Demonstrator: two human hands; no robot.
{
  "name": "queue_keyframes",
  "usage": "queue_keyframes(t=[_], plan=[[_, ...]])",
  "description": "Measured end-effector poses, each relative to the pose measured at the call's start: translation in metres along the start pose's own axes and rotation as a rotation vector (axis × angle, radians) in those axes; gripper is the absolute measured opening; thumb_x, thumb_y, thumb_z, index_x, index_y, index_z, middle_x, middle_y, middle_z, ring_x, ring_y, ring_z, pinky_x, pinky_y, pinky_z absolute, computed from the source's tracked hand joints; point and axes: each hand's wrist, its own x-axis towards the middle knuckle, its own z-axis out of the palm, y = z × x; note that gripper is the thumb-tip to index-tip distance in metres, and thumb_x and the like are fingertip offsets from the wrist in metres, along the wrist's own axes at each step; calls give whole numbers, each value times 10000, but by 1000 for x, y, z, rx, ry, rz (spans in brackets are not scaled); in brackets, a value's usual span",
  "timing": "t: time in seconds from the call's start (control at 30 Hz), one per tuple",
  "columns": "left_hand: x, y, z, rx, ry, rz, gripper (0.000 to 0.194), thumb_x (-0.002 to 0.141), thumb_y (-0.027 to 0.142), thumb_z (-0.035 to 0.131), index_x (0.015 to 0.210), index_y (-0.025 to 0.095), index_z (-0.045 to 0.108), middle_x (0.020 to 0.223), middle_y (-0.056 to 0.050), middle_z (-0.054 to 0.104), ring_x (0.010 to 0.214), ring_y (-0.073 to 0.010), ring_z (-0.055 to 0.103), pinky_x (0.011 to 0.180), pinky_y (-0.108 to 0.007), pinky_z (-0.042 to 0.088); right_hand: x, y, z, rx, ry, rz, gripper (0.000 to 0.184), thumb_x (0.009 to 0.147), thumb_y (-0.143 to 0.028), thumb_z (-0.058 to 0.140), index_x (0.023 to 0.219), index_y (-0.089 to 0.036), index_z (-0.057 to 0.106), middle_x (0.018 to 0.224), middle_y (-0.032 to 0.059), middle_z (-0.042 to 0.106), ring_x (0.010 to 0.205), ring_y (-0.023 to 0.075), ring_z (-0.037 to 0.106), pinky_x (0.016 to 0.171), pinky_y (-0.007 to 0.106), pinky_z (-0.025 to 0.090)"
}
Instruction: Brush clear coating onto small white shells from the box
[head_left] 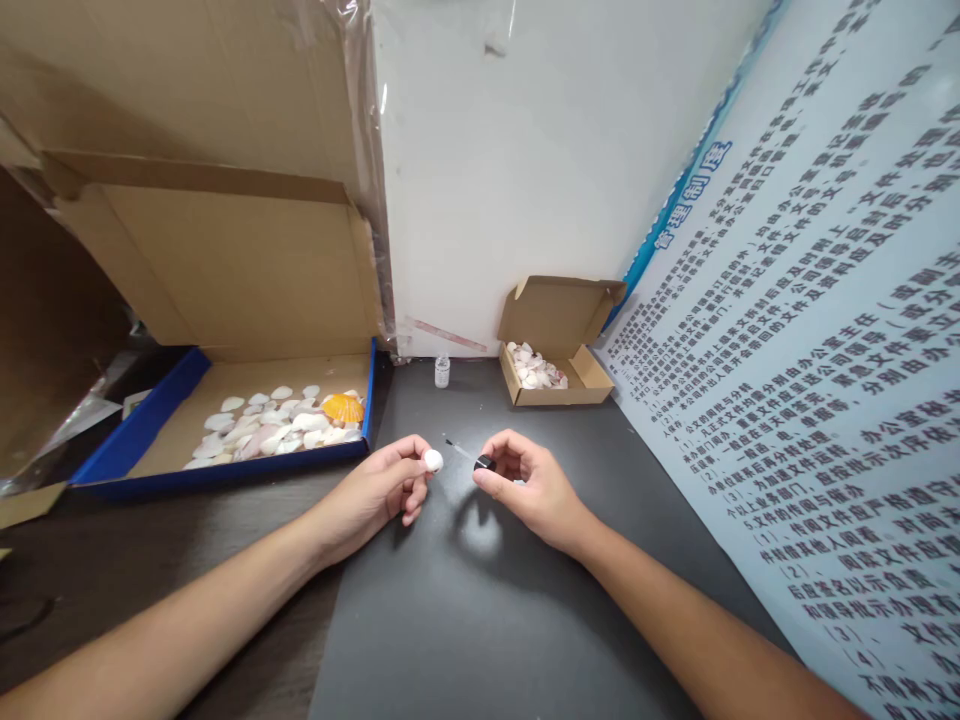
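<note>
Between thumb and fingers, my left hand point(396, 482) pinches a small white seashell point(433, 460). Facing it, my right hand point(523, 470) grips the black cap of a small brush applicator point(485, 463). Its thin clear stem points up and left, and the dark brush tip is near the shell, with a small gap between them. Both hands are above the dark grey mat point(420, 620). Farther back on the mat stands a small clear glass bottle point(442, 371) with no cap on it.
To the left is an open blue-sided cardboard box point(285, 462) holding many white shells and an orange scallop shell point(343, 407). A smaller open brown box point(559, 396) with shells sits back right. A printed board point(787, 300) leans along the right, and a white panel point(487, 180) stands behind.
</note>
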Motion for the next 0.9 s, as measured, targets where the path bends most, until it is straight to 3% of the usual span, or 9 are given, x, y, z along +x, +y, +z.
queue_keyframes(t=[0.17,0.37,0.57,0.73,0.9], plan=[[0,-1,0,6,-8,-1,190,817,312,687,805,195,538,533,63,435,480,-85,348,440,-178,364,1,1,1,16,-18,2,229,841,-398,658,941,-192,659,733,-17,590,623,116,537,608,256,449],[1,0,-1,13,-21,-6,178,832,304,669,806,191,534,537,61,439,484,-82,339,443,-177,367,2,1,2,-109,63,6,202,816,-381,681,821,-190,615,662,-28,567,595,115,496,575,249,407],[0,0,-1,-1,-15,4,182,827,302,677,821,188,535,580,60,445,490,-76,356,441,-179,371,1,-2,1,-16,-39,24,219,870,-402,595,822,-190,620,682,-20,568,601,115,505,594,255,412],[0,-1,-1,21,-12,-1,185,830,310,674,823,187,536,575,61,436,493,-76,345,440,-178,368,1,-2,1,-139,40,-20,252,828,-405,660,736,-194,560,638,-37,518,589,110,457,578,247,369],[1,-2,-2,19,-11,-6,187,827,303,680,835,187,534,613,56,457,502,-72,357,440,-178,369,0,-3,0,-74,-9,-32,230,877,-404,575,802,-188,603,680,-19,559,601,115,504,592,249,398]])
